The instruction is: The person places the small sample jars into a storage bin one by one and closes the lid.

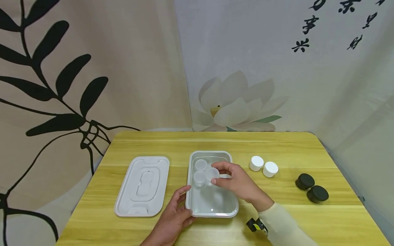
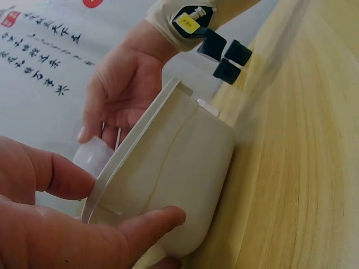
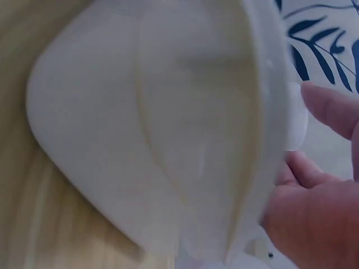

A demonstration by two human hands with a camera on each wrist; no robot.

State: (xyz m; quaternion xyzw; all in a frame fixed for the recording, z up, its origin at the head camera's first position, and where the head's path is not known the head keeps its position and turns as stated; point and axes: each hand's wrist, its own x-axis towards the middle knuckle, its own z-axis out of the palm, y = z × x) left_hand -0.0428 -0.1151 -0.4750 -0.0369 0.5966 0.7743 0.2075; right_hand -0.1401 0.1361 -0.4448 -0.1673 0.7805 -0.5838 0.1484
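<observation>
My left hand (image 1: 173, 218) grips the near left side of a white, open plastic box (image 1: 213, 205). In the left wrist view its fingers touch the rim and outer wall of the box. Over the inside of the box, my right hand (image 1: 237, 181) pinches a small translucent round container (image 1: 212, 173) between thumb and fingers. Beside it, two similar round containers (image 1: 201, 164) sit in the box's far left part. The right wrist view shows mostly the outer wall of the box (image 3: 185, 112), which hides much of the pinched container.
Left of the box, a white lid (image 1: 143, 186) lies flat on the wooden table (image 1: 246, 235). Two white round caps (image 1: 257, 163) stand to the right. Further right are two black round caps (image 1: 317, 194). Printed curtains (image 1: 138, 68) hang behind the table.
</observation>
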